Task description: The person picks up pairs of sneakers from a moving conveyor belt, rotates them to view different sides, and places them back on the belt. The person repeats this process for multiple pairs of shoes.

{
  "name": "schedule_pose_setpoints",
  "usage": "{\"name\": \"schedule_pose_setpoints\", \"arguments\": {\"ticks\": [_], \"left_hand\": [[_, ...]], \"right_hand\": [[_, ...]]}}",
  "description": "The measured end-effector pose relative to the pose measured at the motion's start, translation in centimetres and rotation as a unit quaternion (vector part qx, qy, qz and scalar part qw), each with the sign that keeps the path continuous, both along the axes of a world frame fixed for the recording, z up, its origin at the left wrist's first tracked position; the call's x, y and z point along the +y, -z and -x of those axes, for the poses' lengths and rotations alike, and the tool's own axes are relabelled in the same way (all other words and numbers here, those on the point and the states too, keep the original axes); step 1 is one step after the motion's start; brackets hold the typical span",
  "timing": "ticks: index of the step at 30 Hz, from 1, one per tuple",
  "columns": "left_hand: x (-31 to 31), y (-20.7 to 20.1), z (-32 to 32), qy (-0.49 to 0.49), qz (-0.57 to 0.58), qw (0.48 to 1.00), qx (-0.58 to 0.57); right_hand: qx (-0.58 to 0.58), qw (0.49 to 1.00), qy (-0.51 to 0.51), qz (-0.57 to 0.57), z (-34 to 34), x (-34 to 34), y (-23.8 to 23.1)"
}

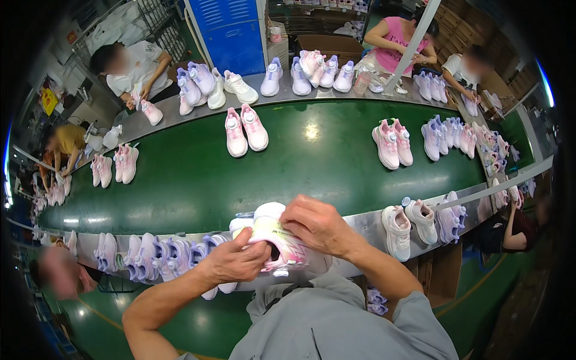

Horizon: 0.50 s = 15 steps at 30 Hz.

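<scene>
A white sneaker (269, 227) with pink and yellow-green parts is held in front of my body at the near edge of the green belt. My left hand (243, 259) grips it at the collar, its fingers closed on the pink edge of the opening. Bent over the shoe's upper side, my right hand (318, 225) presses its closed fingertips against it. Whether those fingertips pinch some small piece cannot be made out. Behind the held shoe, another pale shoe (240, 224) shows in part.
A green conveyor belt (180, 186) crosses ahead, carrying a pink pair (246, 131) and another pink pair (393, 144). Purple sneakers (144, 257) line the near ledge at left; white sneakers (397, 233) stand at right. Several people work around the line, with a metal pole (414, 45) across from me.
</scene>
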<state>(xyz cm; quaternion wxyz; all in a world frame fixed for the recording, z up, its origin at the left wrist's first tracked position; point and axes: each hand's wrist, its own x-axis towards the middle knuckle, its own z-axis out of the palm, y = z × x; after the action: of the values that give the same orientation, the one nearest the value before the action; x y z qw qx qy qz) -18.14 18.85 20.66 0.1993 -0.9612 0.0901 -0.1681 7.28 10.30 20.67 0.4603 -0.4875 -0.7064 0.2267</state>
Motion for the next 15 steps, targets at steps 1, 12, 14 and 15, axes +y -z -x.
{"name": "schedule_pose_setpoints", "arguments": {"ticks": [1,12,14,15], "left_hand": [[0.1,0.0,-0.1,0.005,0.001,1.0,-0.002],[0.5,-0.5,-0.3,0.076,-0.006,0.997,0.006],[0.6,-0.9,-0.6,0.092,-0.017,0.995,0.029],[0.6,-1.0,-0.8,0.102,-0.022,0.994,0.04]], "right_hand": [[-0.007,1.0,0.003,-0.001,0.0,0.0,-0.1],[0.008,1.0,0.001,0.018,0.2,-0.6,0.3],[-0.012,1.0,-0.014,0.025,0.1,0.8,-0.3],[-0.023,0.999,-0.02,0.029,-0.1,1.4,-0.6]]}}
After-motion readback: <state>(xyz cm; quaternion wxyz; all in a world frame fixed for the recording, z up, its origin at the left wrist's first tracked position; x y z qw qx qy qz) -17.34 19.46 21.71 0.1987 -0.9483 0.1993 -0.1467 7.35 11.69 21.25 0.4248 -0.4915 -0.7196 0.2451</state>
